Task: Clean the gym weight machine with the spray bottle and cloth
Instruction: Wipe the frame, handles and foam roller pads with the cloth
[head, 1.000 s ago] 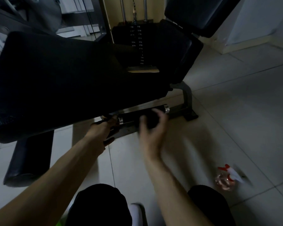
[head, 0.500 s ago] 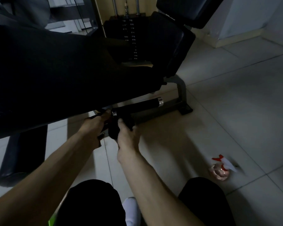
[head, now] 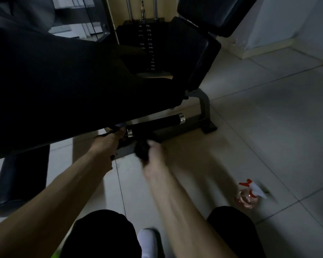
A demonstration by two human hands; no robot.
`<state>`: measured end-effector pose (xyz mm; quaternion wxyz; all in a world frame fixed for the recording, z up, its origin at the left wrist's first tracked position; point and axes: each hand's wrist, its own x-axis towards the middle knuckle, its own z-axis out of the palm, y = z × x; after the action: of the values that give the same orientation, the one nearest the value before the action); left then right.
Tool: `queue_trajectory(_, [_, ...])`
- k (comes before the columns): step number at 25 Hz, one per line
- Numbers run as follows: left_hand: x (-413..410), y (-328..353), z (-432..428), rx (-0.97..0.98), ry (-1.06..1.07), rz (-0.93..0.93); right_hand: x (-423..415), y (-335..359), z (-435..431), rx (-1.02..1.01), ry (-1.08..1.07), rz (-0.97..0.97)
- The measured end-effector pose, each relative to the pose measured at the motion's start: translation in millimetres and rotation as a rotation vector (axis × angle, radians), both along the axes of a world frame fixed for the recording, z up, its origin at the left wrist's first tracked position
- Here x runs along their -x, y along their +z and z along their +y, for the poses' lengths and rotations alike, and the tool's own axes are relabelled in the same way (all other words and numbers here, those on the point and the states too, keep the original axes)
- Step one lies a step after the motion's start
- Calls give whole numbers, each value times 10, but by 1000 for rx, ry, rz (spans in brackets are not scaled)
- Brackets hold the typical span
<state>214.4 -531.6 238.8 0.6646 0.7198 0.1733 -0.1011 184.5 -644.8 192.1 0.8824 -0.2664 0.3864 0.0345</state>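
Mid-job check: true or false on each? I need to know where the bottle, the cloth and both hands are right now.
1. The spray bottle is on the floor, in neither hand. True.
2. The right hand holds the spray bottle. False: it grips a dark cloth.
3. The cloth is at the far, chrome-capped end of the black bar. False: it is at the bar's near end, close to the left hand.
4. The left hand grips the machine beside the bar's near chrome collar. True.
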Motion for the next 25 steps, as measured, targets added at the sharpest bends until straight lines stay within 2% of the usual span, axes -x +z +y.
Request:
queue_trajectory(3, [31, 4, -8, 41, -54, -23, -77, 120, -942, 179, -361, 70])
queue_trajectory(5, [42, 1, -4, 38, -67, -25, -85, 356, -1330, 443, -370, -34])
queue_trajectory(6, [37, 1, 2, 38, -68, -19, -101, 482, -1396, 659, -268, -117])
queue_trajectory(7, [37, 0, 3, 25, -72, -8, -147, 557, -1431, 961, -85, -175])
queue_trajectory(9, [36, -6, 11, 5, -85, 4, -245, 608, -1486, 1488, 401, -255])
queue_trajectory(11, [37, -10, -7, 23, -101, -10, -327, 653, -1540, 1743, 722, -250])
queue_trajectory(14, [43, -16, -14, 10, -82, -14, -381, 740, -1286, 1932, 819, -318])
queue_trajectory(16, [29, -36, -3, -4, -74, -17, -340, 708, -956, 2044, 751, -398])
queue_trajectory(19, [7, -36, -15, -11, -51, -18, -155, 607, -447, 1970, 531, -481])
queue_trajectory(22, [-10, -72, -34, -24, -16, -18, 12, 474, -103, 1861, 446, -660])
queue_trajectory(25, [-30, -114, -12, -18, 18, -7, -44, 465, -369, 2010, 528, -828])
